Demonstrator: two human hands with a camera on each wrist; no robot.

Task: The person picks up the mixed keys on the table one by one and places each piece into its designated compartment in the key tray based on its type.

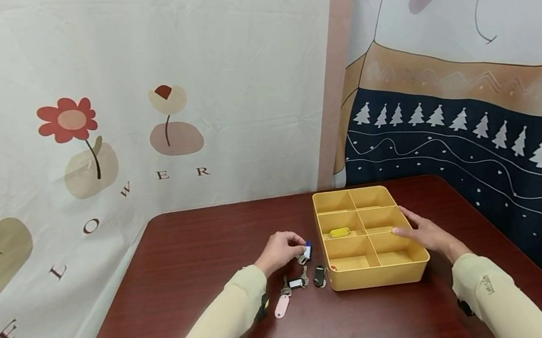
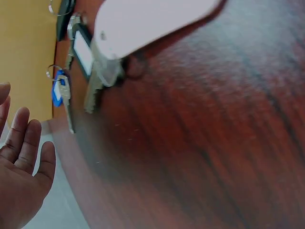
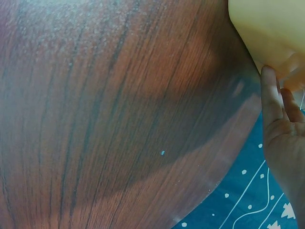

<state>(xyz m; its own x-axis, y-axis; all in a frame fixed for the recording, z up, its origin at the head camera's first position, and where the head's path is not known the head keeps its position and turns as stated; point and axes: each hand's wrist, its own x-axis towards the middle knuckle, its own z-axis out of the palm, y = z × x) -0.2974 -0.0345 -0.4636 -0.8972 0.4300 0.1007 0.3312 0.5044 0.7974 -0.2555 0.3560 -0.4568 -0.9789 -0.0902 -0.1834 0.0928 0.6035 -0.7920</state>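
My left hand point(image 1: 281, 250) reaches over a key with a blue tag point(image 1: 308, 250), its fingertips close to the tag. The left wrist view shows that hand point(image 2: 24, 162) with fingers loosely extended, and the key point(image 2: 66, 95) beside its blue tag on the table. Nearby lie a key with a pale pink tag point(image 1: 282, 306), a key with a black-framed white tag point(image 1: 296, 283) and a black fob point(image 1: 319, 276) with a ring. My right hand point(image 1: 429, 234) holds the yellow divided box point(image 1: 377, 278) by its right wall, thumb over the rim and fingers outside.
A yellow key tag point(image 1: 339, 232) lies in the box's left middle compartment, and a small red item point(image 1: 334, 267) in the front left one. The dark red wooden table point(image 1: 196, 236) meets a flower-printed cloth point(image 1: 233, 79) behind and a navy tree-printed cloth point(image 1: 526, 196) on the right.
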